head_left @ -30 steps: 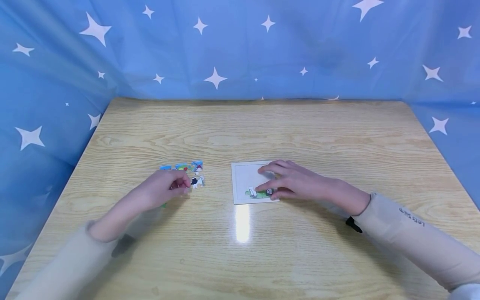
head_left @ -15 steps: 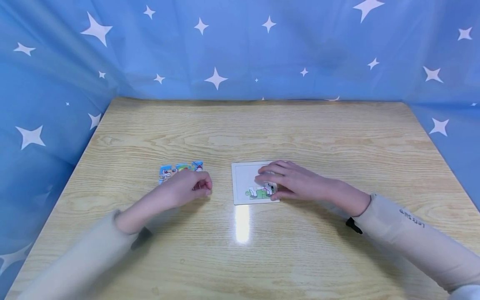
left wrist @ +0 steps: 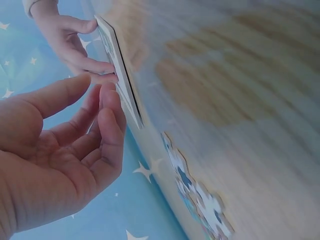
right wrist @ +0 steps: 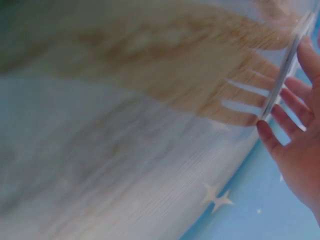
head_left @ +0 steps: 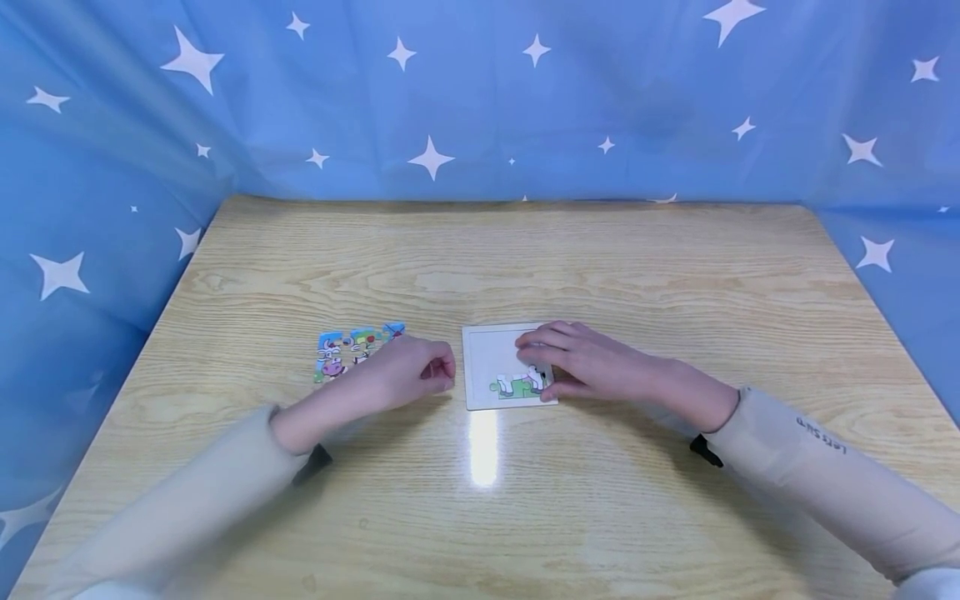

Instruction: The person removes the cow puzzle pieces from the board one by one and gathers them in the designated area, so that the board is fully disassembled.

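Note:
A square white puzzle board [head_left: 487, 350] lies on the table. Joined green-and-white puzzle pieces [head_left: 517, 387] sit along its near right side. My right hand [head_left: 581, 358] lies over the board's right part, fingers spread, thumb at its edge; in the left wrist view those fingertips touch the board too. My left hand [head_left: 412, 371] hovers just left of the board. Its fingers [left wrist: 112, 127] bend loosely toward the thumb, and no piece shows between them. Several loose puzzle pieces [head_left: 330, 354] with cartoon cow pictures lie beyond the left wrist, partly hidden by that hand.
The wood-grain table [head_left: 637, 267] reaches back to a blue curtain [head_left: 480, 92] with white stars, which also hangs along both sides. A bright reflection shines on the tabletop in front of the board.
My left hand has moved right, from the loose pieces toward the board. My right hand stays on the board, its fingers slightly lifted off the joined pieces, which show more now.

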Demonstrator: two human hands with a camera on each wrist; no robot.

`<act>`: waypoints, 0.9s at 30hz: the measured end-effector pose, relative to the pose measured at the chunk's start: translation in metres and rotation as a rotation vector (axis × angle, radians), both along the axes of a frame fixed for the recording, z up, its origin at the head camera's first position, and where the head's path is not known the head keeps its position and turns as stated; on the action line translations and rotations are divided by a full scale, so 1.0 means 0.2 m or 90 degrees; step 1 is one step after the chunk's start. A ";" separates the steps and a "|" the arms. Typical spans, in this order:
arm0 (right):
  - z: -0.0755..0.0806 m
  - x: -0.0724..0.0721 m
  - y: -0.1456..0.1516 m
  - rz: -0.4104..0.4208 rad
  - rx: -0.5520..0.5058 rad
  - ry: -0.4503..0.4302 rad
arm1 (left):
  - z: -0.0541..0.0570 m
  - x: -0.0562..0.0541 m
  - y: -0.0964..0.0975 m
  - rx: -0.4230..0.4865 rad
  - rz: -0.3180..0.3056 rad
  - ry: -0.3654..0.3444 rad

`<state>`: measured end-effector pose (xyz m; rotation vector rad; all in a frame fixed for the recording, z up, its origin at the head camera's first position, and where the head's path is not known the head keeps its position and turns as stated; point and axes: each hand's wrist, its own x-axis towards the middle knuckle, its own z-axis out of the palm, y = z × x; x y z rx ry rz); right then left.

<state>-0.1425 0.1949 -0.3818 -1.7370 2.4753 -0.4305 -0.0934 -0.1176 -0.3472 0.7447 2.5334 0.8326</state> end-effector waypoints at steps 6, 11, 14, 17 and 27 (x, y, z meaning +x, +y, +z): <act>0.00 0.00 0.00 -0.003 0.005 0.002 | 0.01 -0.02 0.06 0.011 0.001 0.000; 0.00 0.00 0.00 -0.004 -0.002 0.001 | 0.01 -0.03 0.10 0.025 -0.004 -0.024; -0.01 0.00 0.00 -0.003 -0.005 0.004 | -0.01 -0.05 0.14 0.016 -0.016 -0.024; -0.01 0.00 0.00 -0.002 -0.008 0.005 | -0.02 -0.06 0.17 0.002 -0.028 -0.022; -0.01 0.00 0.01 0.002 -0.010 0.001 | -0.04 -0.07 0.24 -0.022 -0.038 -0.019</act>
